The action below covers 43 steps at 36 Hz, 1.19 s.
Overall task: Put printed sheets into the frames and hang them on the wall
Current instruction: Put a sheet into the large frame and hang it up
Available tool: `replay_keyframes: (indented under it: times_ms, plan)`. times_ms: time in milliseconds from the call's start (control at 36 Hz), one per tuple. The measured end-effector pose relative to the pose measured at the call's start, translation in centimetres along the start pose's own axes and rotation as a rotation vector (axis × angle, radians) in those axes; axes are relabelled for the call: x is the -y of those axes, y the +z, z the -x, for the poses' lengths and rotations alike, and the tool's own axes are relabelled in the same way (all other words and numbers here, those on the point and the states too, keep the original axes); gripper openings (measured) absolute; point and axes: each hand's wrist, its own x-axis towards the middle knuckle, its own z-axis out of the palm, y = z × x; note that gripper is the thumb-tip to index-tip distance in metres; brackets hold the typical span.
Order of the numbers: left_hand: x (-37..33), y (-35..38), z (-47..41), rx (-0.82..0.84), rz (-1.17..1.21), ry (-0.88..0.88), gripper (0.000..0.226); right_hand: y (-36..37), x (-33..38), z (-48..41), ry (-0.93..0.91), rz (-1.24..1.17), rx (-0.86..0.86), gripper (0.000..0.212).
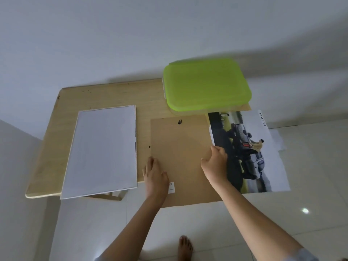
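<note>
A brown backing board (180, 153) with a small black hanging hook (180, 121) lies on the wooden table (56, 147), overhanging its front edge. My left hand (155, 176) rests flat on the board's lower left part, near a white label. My right hand (214, 162) pinches the left edge of a printed sheet (252, 147) showing a car, held just right of the board and past the table's right side. A white frame (103, 149) lies to the left on the table, white side up.
A box with a lime-green lid (205, 83) stands at the table's back right corner, against the white wall. A second white sheet (277, 139) peeks out behind the print. Pale floor tiles surround the table; my bare foot (185, 247) is below.
</note>
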Motion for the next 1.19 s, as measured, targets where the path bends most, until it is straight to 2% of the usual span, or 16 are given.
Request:
replay_keyframes:
  times_ms: [222, 500, 667, 889, 1083, 1194]
  plan:
    - [-0.2, -0.9, -0.4, -0.044, 0.187, -0.073, 0.045, -0.4, -0.5, -0.6, 0.122, -0.257, -0.014, 0.055]
    - [0.1, -1.2, -0.6, -0.011, 0.311, -0.147, 0.062, -1.4, -1.3, -0.2, 0.160, -0.320, -0.001, 0.052]
    - [0.6, -2.1, 0.3, -0.051, 0.388, -0.114, 0.061, -1.7, -1.5, 0.7, 0.139, -0.328, 0.039, 0.048]
    - [3.0, -4.8, 2.0, -0.116, 0.480, -0.079, 0.058, -0.9, 0.2, 3.8, 0.086, -0.400, 0.046, 0.054]
    - [7.3, -10.0, 2.2, -0.207, 0.493, -0.052, 0.057, 2.7, 4.7, 6.8, 0.002, -0.421, 0.079, 0.051]
    - [9.8, -13.1, 1.2, -0.232, 0.506, -0.083, 0.067, 5.1, 7.8, 7.3, -0.026, -0.434, 0.111, 0.050]
